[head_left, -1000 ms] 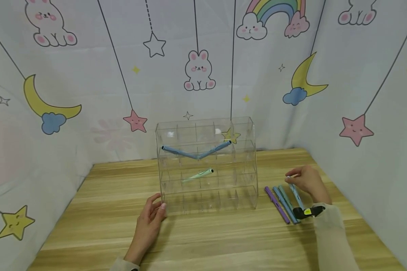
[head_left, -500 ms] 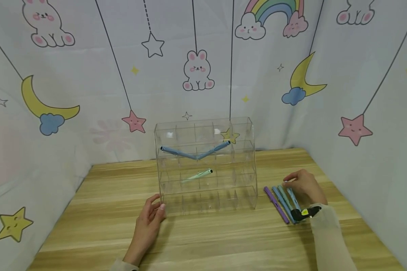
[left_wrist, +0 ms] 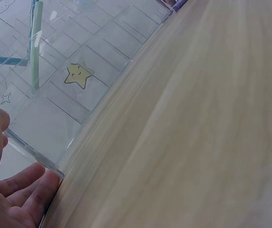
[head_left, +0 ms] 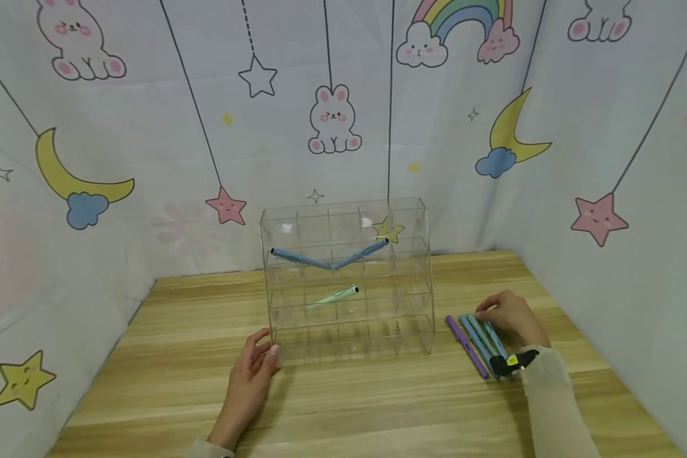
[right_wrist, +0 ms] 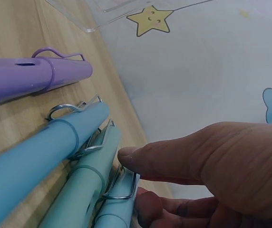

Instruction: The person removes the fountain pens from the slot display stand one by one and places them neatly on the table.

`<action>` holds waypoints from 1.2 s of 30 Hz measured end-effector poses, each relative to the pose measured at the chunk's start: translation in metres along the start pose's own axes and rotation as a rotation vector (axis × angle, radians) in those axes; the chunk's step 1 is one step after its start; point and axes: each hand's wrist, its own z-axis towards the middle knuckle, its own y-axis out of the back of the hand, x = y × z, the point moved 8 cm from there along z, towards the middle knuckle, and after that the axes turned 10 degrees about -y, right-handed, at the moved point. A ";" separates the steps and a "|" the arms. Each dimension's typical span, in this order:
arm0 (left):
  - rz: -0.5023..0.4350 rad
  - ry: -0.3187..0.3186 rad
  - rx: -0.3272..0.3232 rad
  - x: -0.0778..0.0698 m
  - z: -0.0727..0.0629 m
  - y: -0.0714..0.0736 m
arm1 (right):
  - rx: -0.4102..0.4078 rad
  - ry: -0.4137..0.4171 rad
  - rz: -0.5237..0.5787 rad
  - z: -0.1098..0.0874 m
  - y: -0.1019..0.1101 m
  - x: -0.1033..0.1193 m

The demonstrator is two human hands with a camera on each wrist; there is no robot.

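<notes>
My left hand (head_left: 250, 375) holds the lower left side of a clear acrylic rack (head_left: 352, 322), thumb in front and fingers round the edge. Two blue pens (head_left: 303, 257) form a V inside its upper part, and a pale green pen (head_left: 334, 297) slants lower down. On the right, my right hand (head_left: 512, 315) pinches the clip end of a light blue pen (right_wrist: 114, 209) between thumb and fingers. That pen lies close beside a green pen (right_wrist: 86, 185). Further left are another blue pen (right_wrist: 36, 161) and a purple pen (right_wrist: 36, 78), set a little apart.
The wood-grain table (head_left: 343, 407) carries everything. A white cloth (head_left: 446, 127) printed with bunnies, stars and moons hangs behind and along both sides. On my right wrist sits a black device (head_left: 512, 362) that overlaps the pens' near ends in the head view.
My right hand has moved left and slightly nearer with the light blue pen, closing its gap to the green pen. The left hand and rack stay put.
</notes>
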 end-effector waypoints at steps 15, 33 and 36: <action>-0.009 0.003 -0.006 0.000 0.000 -0.001 | -0.021 0.012 -0.012 0.004 -0.004 -0.002; -0.027 0.010 0.000 0.000 -0.001 0.000 | -0.398 0.164 0.308 -0.047 0.060 0.077; -0.032 0.007 -0.001 -0.001 -0.001 0.000 | -0.496 0.251 0.373 -0.067 0.073 0.103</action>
